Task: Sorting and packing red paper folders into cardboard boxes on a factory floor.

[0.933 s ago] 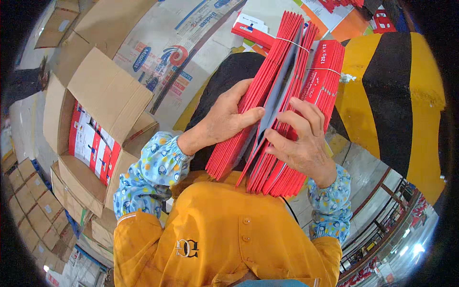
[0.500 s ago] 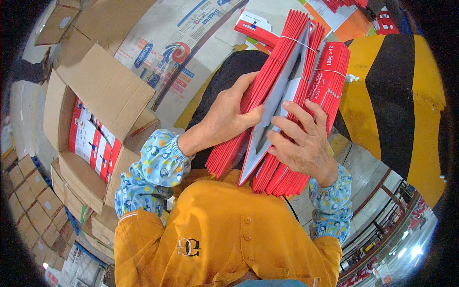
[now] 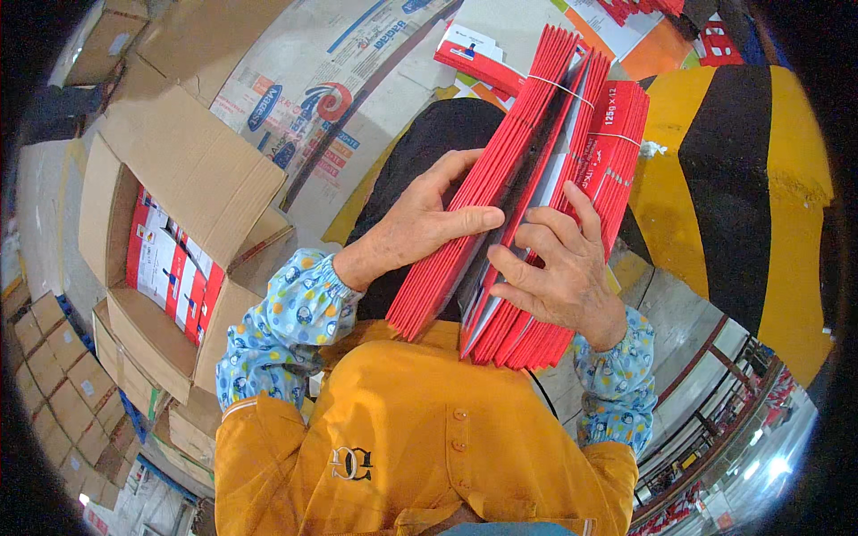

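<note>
1–2 o'clock: folded cards (image 3: 505, 170) bright red, inner faces pale grey-white; band (image 3: 561, 87) white. 8 and 4 o'clock: sleeves (image 3: 304, 308) light blue, multicoloured print. 6 o'clock: shirt (image 3: 393, 402) plain mustard-orange; emblem (image 3: 351, 463) black and pale, at 7. 9 o'clock: box (image 3: 201, 170) brown, packs (image 3: 174, 272) red-and-white. 2–3 o'clock: broad surface (image 3: 728, 179), yellow-black stripes.

Open carton (image 3: 192, 170) just sitting on the left with red-and-white packs (image 3: 172, 272) inside, and more cartons (image 3: 67, 375) are piled up lower left. There's a printed sheet (image 3: 299, 103) up top, a big yellow-and-black striped surface (image 3: 728, 196) on the right, plus dark rails (image 3: 736, 362) lower right.
</note>
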